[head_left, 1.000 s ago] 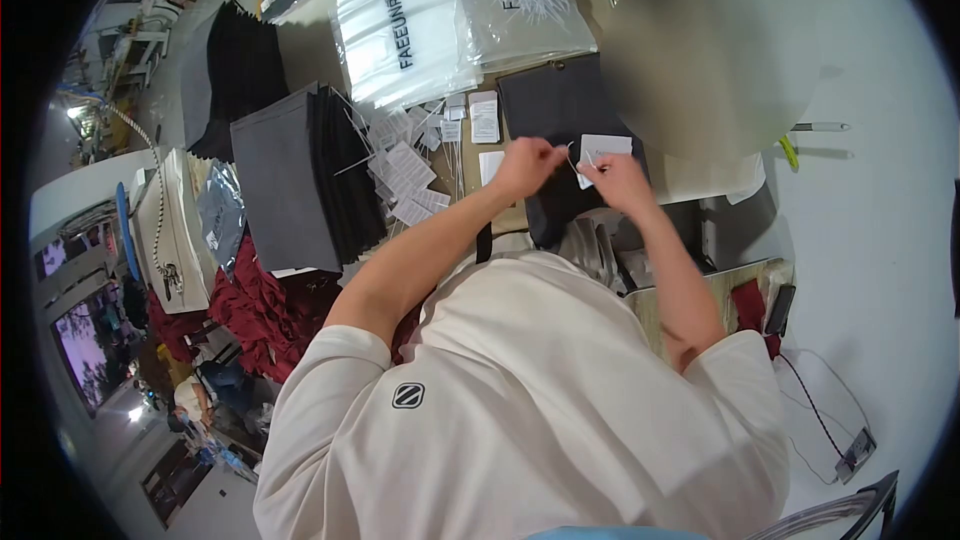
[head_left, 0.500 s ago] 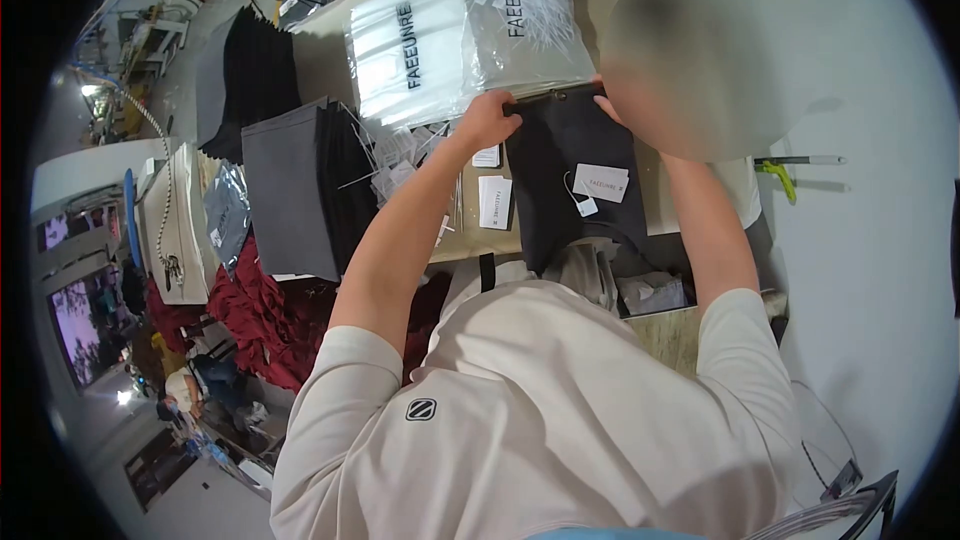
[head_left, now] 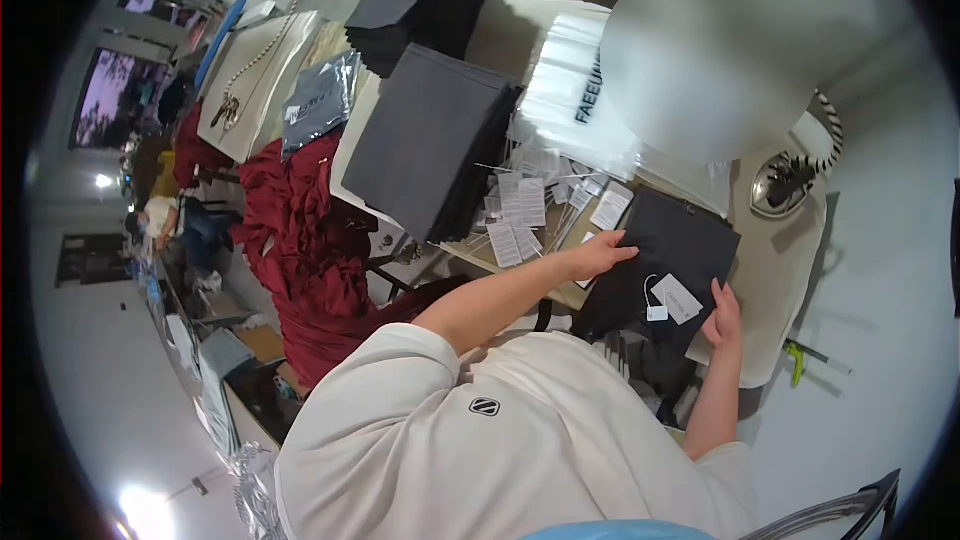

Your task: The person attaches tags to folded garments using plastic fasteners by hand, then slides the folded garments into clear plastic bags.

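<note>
Folded black trousers (head_left: 655, 235) lie at the near edge of the table, their lower end hanging over it. A small metal fastener shows at the top edge. My left hand (head_left: 602, 255) grips the left side of the trousers, thumb on top. Around the right side closes my right hand (head_left: 722, 318), its other fingers partly hidden. On the cloth between them rest a white hang tag (head_left: 677, 298) and a smaller white label (head_left: 656, 313) on a string loop. White cards (head_left: 612, 208) lie just beyond my left hand.
Left of the hands are loose printed labels (head_left: 522, 200) and a stack of dark grey folded garments (head_left: 430, 130). Plastic bags (head_left: 565, 90) lie behind. An iron (head_left: 780, 185) stands at the right. Dark red fabric (head_left: 300, 240) is heaped at the left.
My view has swung left, so the table appears further right. My hands have moved from the top edge of the trousers down to their sides. The iron has come into view.
</note>
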Available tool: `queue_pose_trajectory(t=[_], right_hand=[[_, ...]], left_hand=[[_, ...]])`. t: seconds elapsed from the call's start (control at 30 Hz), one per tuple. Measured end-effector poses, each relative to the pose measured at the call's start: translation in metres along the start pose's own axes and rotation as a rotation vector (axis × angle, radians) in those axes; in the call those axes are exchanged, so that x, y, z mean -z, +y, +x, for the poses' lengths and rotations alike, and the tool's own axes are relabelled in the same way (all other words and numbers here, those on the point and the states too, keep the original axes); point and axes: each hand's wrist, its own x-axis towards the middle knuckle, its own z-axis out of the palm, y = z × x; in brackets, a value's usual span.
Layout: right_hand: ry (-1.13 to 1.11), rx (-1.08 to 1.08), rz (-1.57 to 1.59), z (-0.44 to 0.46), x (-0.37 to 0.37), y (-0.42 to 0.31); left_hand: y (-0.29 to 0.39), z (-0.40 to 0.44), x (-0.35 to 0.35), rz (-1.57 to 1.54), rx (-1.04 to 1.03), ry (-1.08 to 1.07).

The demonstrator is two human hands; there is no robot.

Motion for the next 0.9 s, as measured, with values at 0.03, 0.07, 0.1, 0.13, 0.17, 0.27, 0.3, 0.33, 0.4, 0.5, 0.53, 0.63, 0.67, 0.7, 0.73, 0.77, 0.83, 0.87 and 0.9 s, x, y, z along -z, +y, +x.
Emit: queue_pose_trajectory(t=[0.03, 0.07, 0.1, 0.13, 0.17, 0.27, 0.3, 0.33, 0.4, 0.5, 0.53, 0.63, 0.67, 0.7, 0.73, 0.77, 0.83, 0.87, 0.9], right_hand=[[-0.033, -0.002, 0.021, -0.006, -0.022, -0.005], [-0.064, -0.002, 0.045, -0.013, -0.048, -0.007], [-0.066, 0.002, 0.036, -0.014, -0.082, -0.008], [-0.141, -0.007, 0.066, -0.011, -0.125, -0.009], [-0.212, -0.015, 0.097, -0.003, -0.164, -0.004], [-0.352, -0.153, 0.161, 0.037, -0.271, 0.036], [-0.402, -0.177, 0.195, 0.045, -0.32, 0.054], [-0.412, -0.206, 0.249, 0.062, -0.357, 0.077], [-0.421, -0.226, 0.295, 0.096, -0.404, 0.118], [-0.358, -0.272, 0.221, 0.124, -0.438, 0.155], [-0.329, -0.238, 0.208, 0.128, -0.441, 0.16], [-0.254, -0.18, 0.172, 0.139, -0.447, 0.165], [-0.22, -0.154, 0.173, 0.143, -0.449, 0.162], [-0.192, -0.123, 0.173, 0.149, -0.453, 0.157], [-0.17, -0.088, 0.172, 0.155, -0.457, 0.152], [-0.169, -0.082, 0.166, 0.159, -0.461, 0.149], [-0.115, -0.072, 0.167, 0.168, -0.462, 0.148], [-0.088, -0.065, 0.169, 0.17, -0.46, 0.149], [-0.087, -0.057, 0.165, 0.172, -0.457, 0.149]], left_hand=[[0.014, -0.011, 0.004, -0.008, -0.015, 0.004], [0.041, -0.034, 0.01, -0.028, -0.035, 0.036], [0.07, -0.059, 0.02, -0.045, -0.052, 0.064], [0.104, -0.089, 0.033, -0.003, -0.039, 0.116], [0.137, -0.122, 0.053, 0.037, -0.023, 0.165], [0.212, -0.213, 0.135, -0.026, -0.171, 0.431], [0.231, -0.236, 0.158, -0.003, -0.222, 0.542], [0.249, -0.256, 0.186, 0.018, -0.275, 0.654], [0.269, -0.282, 0.28, -0.028, -0.196, 0.386], [0.25, -0.271, 0.352, 0.048, -0.125, 0.368], [0.252, -0.271, 0.37, 0.087, -0.087, 0.364], [0.259, -0.254, 0.376, 0.053, -0.15, 0.307], [0.255, -0.246, 0.375, 0.033, -0.177, 0.283], [0.259, -0.238, 0.376, 0.026, -0.178, 0.277], [0.268, -0.226, 0.38, 0.083, -0.172, 0.328], [0.276, -0.218, 0.382, 0.141, -0.167, 0.379], [0.286, -0.209, 0.381, 0.194, -0.157, 0.382], [0.291, -0.206, 0.379, 0.248, -0.144, 0.393], [0.294, -0.205, 0.38, 0.299, -0.134, 0.405]])
